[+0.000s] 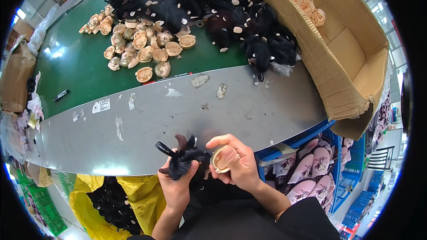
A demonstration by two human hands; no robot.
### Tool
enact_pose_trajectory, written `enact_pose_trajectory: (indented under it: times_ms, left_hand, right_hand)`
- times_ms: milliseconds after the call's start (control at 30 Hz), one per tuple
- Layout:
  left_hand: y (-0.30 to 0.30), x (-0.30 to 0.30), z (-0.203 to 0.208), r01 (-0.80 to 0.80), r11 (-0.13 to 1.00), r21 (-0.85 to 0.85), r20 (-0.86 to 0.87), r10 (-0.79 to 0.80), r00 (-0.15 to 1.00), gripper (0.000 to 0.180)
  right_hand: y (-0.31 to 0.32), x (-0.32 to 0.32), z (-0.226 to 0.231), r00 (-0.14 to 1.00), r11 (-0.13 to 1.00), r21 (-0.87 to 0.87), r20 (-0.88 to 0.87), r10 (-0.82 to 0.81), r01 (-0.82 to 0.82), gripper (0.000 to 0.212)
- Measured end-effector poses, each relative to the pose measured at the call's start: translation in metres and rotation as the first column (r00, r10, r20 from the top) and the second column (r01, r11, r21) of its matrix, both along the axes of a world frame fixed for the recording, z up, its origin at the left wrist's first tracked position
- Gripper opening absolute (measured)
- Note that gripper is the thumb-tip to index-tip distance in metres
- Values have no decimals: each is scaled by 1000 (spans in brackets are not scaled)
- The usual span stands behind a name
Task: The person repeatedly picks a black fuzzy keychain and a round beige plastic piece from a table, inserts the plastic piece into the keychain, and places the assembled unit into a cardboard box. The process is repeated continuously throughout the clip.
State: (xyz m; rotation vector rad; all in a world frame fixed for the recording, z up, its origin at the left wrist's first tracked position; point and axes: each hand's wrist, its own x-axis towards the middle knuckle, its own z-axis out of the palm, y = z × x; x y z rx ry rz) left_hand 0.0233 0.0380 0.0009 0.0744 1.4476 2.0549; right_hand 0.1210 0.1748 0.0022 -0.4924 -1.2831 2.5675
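Note:
Near the table's front edge, my left hand [177, 191] is closed around a small black furry plush piece [190, 162] with ear-like flaps and a black strap or tag sticking out to the left. Just to its right, my right hand [245, 169] pinches a beige rounded plastic shell [220, 160], its hollow side showing, thumb over it. Shell and plush are close together; whether they touch is hard to tell. Farther off on the green surface lies a pile of similar beige and gold shells [144, 74]. Behind it spreads a large heap of black furry pieces [222, 0].
A long cardboard box [342, 62] holding peach-coloured bands [302, 0] stands at the right. Below it, a blue crate [339, 173] holds pink slippers [311, 164]. A yellow bag [142, 195] with black furry pieces is lower left. A black marker [61, 95] lies on the green surface [80, 66].

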Motion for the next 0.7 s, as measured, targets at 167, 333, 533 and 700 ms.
enact_pose_trajectory:
  times_ms: [167, 333, 533, 700]
  left_hand:
    - [-4, -3, 0, 56, 997, 55, 103, -62, 993, 20]
    - [-9, -3, -7, 110, 990, 90, 88, -118, 989, 22]
    - [-11, 0, -5, 127, 991, 40, 79, -130, 988, 23]
    - [-18, 1, -7, 175, 985, 6, 48, -175, 983, 30]
  right_hand:
    - [-7, -6, 0, 997, 988, 146, 51, -57, 49, 29]
    - [-12, -5, -3, 997, 977, 200, 18, -80, 75, 25]
    - [-10, -5, -4, 997, 820, 572, 57, -57, 14, 20]
    - [-15, -7, -8, 988, 677, 724, -43, -149, 133, 24]
